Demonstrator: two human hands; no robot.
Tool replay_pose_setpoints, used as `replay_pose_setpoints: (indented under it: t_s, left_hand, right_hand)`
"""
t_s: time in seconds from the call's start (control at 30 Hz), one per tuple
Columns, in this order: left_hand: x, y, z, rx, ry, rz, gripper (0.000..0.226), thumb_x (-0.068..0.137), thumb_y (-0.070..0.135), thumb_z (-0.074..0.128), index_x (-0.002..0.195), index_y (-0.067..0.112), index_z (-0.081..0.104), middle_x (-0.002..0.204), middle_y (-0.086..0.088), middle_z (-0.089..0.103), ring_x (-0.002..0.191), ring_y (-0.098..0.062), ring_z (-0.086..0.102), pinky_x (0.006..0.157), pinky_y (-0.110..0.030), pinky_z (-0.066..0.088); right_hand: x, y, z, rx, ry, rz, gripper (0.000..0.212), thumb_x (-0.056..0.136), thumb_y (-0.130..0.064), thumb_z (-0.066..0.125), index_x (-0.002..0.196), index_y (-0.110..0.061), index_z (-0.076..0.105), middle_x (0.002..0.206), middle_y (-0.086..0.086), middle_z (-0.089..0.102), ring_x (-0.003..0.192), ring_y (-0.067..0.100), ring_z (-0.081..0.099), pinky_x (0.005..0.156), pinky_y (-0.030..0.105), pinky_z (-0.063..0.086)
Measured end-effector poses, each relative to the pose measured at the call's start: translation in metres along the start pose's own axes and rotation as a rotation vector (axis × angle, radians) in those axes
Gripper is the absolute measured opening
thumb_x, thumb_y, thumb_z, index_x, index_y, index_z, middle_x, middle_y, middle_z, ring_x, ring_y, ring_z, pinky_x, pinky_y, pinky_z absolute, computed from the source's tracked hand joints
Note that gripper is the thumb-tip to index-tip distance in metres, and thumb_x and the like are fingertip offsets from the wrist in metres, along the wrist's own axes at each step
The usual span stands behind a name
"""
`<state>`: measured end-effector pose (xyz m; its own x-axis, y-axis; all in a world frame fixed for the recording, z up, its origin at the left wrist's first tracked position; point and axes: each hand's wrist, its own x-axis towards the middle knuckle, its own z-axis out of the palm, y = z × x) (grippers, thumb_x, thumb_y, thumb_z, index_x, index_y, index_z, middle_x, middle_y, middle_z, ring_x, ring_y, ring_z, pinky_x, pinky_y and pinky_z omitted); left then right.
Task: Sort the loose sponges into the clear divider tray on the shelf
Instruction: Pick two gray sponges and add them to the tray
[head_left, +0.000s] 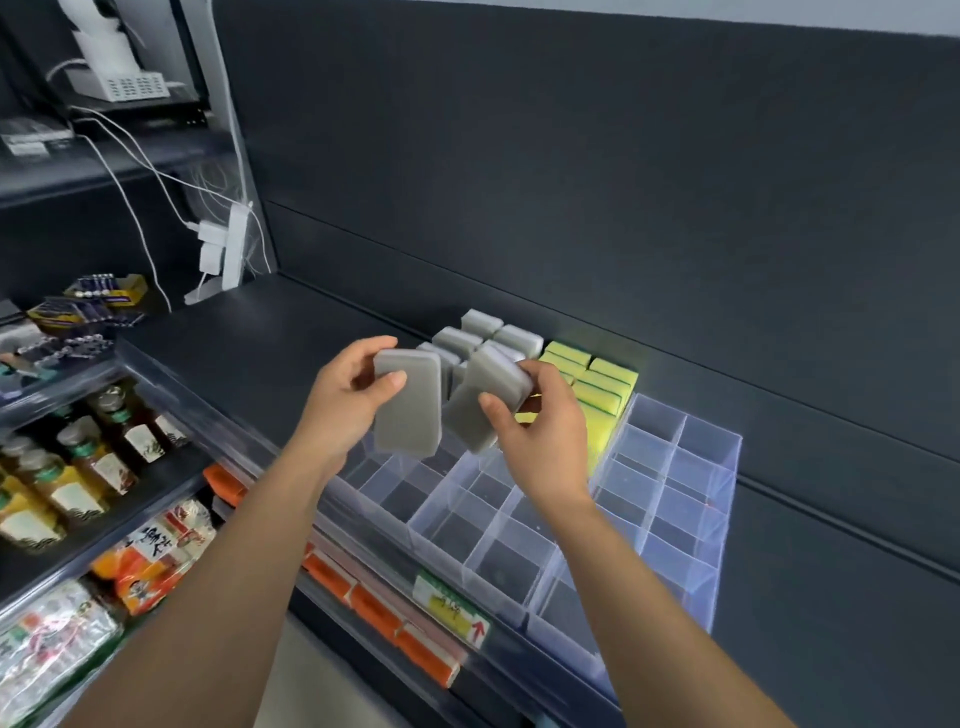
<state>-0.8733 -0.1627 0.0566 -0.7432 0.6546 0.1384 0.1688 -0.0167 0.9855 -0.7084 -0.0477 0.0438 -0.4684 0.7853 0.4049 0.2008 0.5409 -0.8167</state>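
Dark gray walls (571, 156) stand behind a dark shelf (311, 322). On it sits the clear tray (691, 499) with lots of little square boxes. At its far end, standing gray sponges (483, 325) fill some boxes, and yellow sponges (602, 384) with green edges stand just right of them. The left hand (337, 395) holds a flat gray sponge (408, 421) with round corners, fingers clamped on it. The right hand (545, 431) pinches a second gray sponge (483, 400), tilted. Both hang above the tray, side by side.
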Motion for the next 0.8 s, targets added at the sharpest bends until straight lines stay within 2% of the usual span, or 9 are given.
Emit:
replay_pose_setpoints:
  t_s: [0.1,0.23,0.4,0.5,0.63,0.8]
  left_hand:
    - [0.019,-0.006,-0.013,-0.006,-0.029,0.021,0.034,0.089,0.008,0.063,0.110,0.035,0.061,0.103,0.013,0.065,0.079,0.012,0.059,0.061,-0.006,0.045]
    - [0.043,-0.017,-0.031,0.017,-0.100,0.017,0.039,0.089,0.008,0.062,0.105,0.044,0.060,0.104,0.014,0.065,0.090,0.002,0.060,0.069,-0.012,0.045]
    - [0.060,-0.031,-0.035,0.058,-0.223,0.020,0.046,0.089,0.009,0.062,0.100,0.053,0.060,0.103,0.015,0.066,0.093,0.000,0.061,0.075,-0.017,0.043]
    - [0.065,-0.038,-0.035,0.067,-0.297,0.021,0.047,0.089,0.008,0.062,0.100,0.053,0.060,0.102,0.017,0.066,0.095,0.001,0.061,0.077,-0.018,0.045]
    - [0.072,-0.046,-0.035,0.092,-0.351,0.027,0.048,0.088,0.007,0.061,0.101,0.053,0.060,0.104,0.017,0.065,0.100,-0.005,0.060,0.083,-0.023,0.046]
    - [0.074,-0.054,-0.036,0.130,-0.386,0.041,0.049,0.088,0.007,0.061,0.099,0.055,0.058,0.102,0.017,0.065,0.098,-0.005,0.060,0.079,-0.022,0.045]
  right_hand:
    - [0.002,-0.006,0.017,-0.013,0.026,0.021,0.031,0.082,-0.032,0.070,0.108,-0.026,0.052,0.099,-0.007,0.058,0.084,0.013,0.056,0.068,0.023,0.049]
    - [0.003,-0.009,0.037,-0.077,0.043,0.069,0.038,0.085,-0.031,0.068,0.119,-0.027,0.054,0.107,-0.008,0.057,0.081,0.007,0.054,0.073,0.025,0.049]
    - [-0.002,-0.011,0.052,-0.150,0.032,0.126,0.040,0.086,-0.027,0.067,0.124,-0.026,0.054,0.113,-0.004,0.056,0.088,0.016,0.057,0.078,0.027,0.048]
    - [-0.003,-0.014,0.058,-0.202,0.017,0.149,0.040,0.085,-0.025,0.067,0.123,-0.026,0.054,0.113,-0.003,0.055,0.090,0.019,0.058,0.079,0.034,0.051]
    - [-0.009,-0.013,0.066,-0.290,-0.013,0.163,0.040,0.086,-0.024,0.066,0.123,-0.027,0.052,0.110,-0.002,0.054,0.090,0.019,0.056,0.076,0.034,0.052]
    - [-0.018,-0.004,0.074,-0.396,-0.069,0.198,0.038,0.087,-0.022,0.065,0.123,-0.025,0.052,0.114,0.000,0.056,0.092,0.021,0.057,0.077,0.035,0.051]
